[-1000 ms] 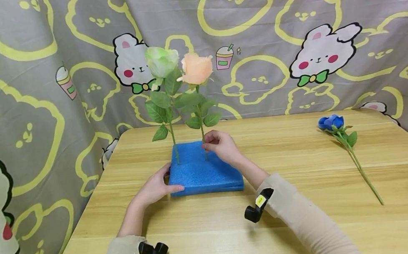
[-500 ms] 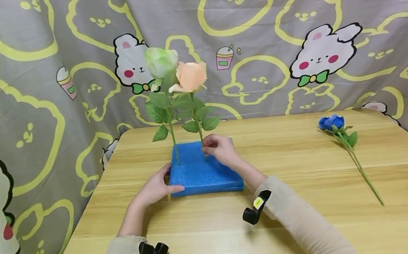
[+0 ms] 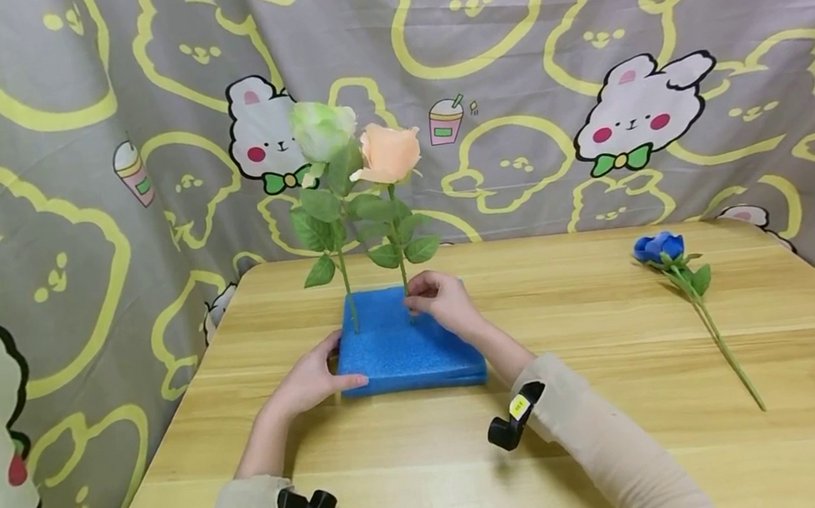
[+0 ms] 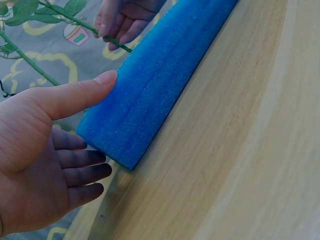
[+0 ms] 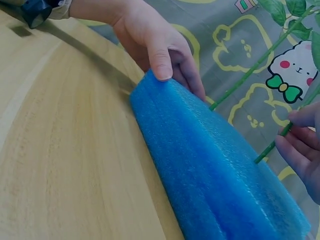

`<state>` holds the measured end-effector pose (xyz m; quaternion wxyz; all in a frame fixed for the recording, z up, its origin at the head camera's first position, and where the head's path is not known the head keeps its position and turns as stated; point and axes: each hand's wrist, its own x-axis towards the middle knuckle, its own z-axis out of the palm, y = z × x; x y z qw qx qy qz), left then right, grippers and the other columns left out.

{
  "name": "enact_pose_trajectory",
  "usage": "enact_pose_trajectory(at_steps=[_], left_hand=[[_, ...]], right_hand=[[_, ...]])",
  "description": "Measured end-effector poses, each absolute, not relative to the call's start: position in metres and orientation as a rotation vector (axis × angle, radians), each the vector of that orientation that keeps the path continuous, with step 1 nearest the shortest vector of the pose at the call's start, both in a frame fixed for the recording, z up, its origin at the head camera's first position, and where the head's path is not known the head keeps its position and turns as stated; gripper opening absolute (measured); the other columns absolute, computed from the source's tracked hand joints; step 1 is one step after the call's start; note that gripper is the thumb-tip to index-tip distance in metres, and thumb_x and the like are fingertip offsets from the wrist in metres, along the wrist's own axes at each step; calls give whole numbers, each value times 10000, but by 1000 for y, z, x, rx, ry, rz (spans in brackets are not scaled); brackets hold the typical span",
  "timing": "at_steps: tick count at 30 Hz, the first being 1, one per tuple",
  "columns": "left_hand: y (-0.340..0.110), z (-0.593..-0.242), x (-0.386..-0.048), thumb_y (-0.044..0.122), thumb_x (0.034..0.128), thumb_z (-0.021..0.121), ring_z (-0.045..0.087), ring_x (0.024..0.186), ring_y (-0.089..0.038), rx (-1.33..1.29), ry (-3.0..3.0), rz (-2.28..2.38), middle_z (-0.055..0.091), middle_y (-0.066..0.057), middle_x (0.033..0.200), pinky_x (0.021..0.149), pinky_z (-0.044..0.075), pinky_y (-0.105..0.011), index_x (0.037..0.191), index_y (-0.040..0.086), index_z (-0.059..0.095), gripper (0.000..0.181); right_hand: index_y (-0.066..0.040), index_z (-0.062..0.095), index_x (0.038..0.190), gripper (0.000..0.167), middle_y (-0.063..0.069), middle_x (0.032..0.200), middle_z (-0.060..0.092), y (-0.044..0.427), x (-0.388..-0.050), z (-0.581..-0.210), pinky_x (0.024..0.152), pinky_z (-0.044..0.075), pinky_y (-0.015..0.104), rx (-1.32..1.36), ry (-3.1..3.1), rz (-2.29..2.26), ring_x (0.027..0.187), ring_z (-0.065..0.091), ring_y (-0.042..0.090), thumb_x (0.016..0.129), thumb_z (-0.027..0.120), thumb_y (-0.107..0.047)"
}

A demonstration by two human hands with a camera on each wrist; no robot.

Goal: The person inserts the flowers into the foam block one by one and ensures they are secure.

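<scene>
A pale green rose (image 3: pixel 325 133) and a peach rose (image 3: pixel 390 154) stand upright with their stems in a blue foam block (image 3: pixel 411 354). My right hand (image 3: pixel 447 304) pinches the peach rose's stem (image 5: pixel 274 144) low down, just above the foam, between thumb and fingers. At the block's front left corner, my left hand (image 3: pixel 316 375) rests with its thumb (image 4: pixel 95 90) on the front edge. Its other fingers (image 4: pixel 82 175) lie fairly straight along the left side. The stem ends are hidden inside the foam.
A blue rose (image 3: pixel 659 248) with a long stem lies on the right part of the wooden table (image 3: pixel 597 325). A patterned curtain (image 3: pixel 510 91) hangs behind the table and along its left. Small black cameras (image 3: pixel 308 507) are worn on both wrists.
The peach rose's head dipped down and left, then came partly back to the right. My right hand shifted slightly downward on the stem. My left hand stayed at the block's corner.
</scene>
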<state>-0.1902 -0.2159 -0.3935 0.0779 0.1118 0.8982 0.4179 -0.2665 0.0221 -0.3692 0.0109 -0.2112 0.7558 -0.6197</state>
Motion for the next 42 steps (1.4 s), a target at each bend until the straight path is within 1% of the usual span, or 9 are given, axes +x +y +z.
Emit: enact_pose_trajectory(at_steps=[5, 10, 12, 18, 26, 33, 35, 37, 42], left_hand=[[-216, -394, -190, 387, 779, 739, 326, 1287, -412, 328, 2694, 1234, 302, -302, 1418, 1026, 293, -508, 1434, -97, 176, 989], [-216, -394, -189, 394, 780, 736, 324, 1286, -420, 325, 2701, 1220, 300, -307, 1417, 1022, 292, -517, 1435, -96, 172, 994], [-216, -393, -189, 397, 781, 734, 324, 1284, -422, 330, 2709, 1207, 301, -308, 1415, 1021, 292, -520, 1433, -98, 176, 991], [-216, -393, -190, 405, 783, 730, 323, 1283, -426, 326, 2712, 1196, 303, -309, 1414, 1018, 292, -524, 1433, -96, 181, 988], [-215, -394, -189, 416, 775, 733, 308, 1295, -419, 317, 2704, 1202, 282, -297, 1431, 1026, 286, -520, 1442, -81, 168, 1006], [-216, -392, -189, 399, 782, 732, 327, 1283, -422, 318, 2711, 1192, 299, -302, 1420, 1017, 299, -521, 1439, -84, 177, 987], [-216, -392, -189, 399, 781, 733, 324, 1286, -419, 312, 2711, 1196, 297, -298, 1423, 1020, 295, -519, 1440, -81, 179, 986], [-215, -391, -189, 401, 782, 731, 324, 1285, -420, 316, 2712, 1195, 296, -300, 1423, 1020, 295, -521, 1439, -84, 180, 985], [-215, -392, -189, 420, 779, 728, 316, 1290, -422, 317, 2716, 1185, 289, -301, 1426, 1024, 289, -521, 1439, -85, 177, 997]], right_hand=[[112, 615, 952, 153, 152, 841, 654, 31, -268, -368, 664, 533, 304, -675, 2379, -1979, 658, 621, 138, 824, 637, 30], [163, 586, 981, 194, 127, 820, 648, 44, -269, -364, 672, 539, 317, -641, 2329, -2067, 747, 635, 320, 830, 625, 49], [172, 577, 990, 198, 107, 823, 638, 51, -269, -362, 689, 542, 333, -613, 2294, -2100, 781, 632, 327, 837, 621, 55], [168, 564, 1027, 228, 71, 849, 638, 77, -267, -360, 733, 537, 359, -571, 2267, -2115, 745, 623, 89, 855, 612, 26], [155, 533, 1154, 340, 222, 1022, 639, 133, -257, -359, 746, 526, 268, -526, 2330, -2046, 818, 639, 73, 915, 581, -82], [187, 485, 1172, 431, -44, 884, 673, 190, -243, -357, 732, 523, 240, -470, 2396, -2016, 814, 642, 63, 945, 553, -173], [188, 483, 1157, 424, -72, 860, 675, 206, -239, -357, 720, 523, 229, -450, 2398, -2038, 807, 646, 61, 946, 551, -174], [132, 529, 1118, 336, -73, 851, 680, 221, -234, -356, 706, 524, 221, -436, 2385, -2083, 800, 651, 66, 944, 552, -154], [-99, 635, 995, 94, -31, 861, 697, 261, -220, -356, 680, 526, 216, -424, 2355, -2188, 790, 664, 82, 928, 569, -110]])
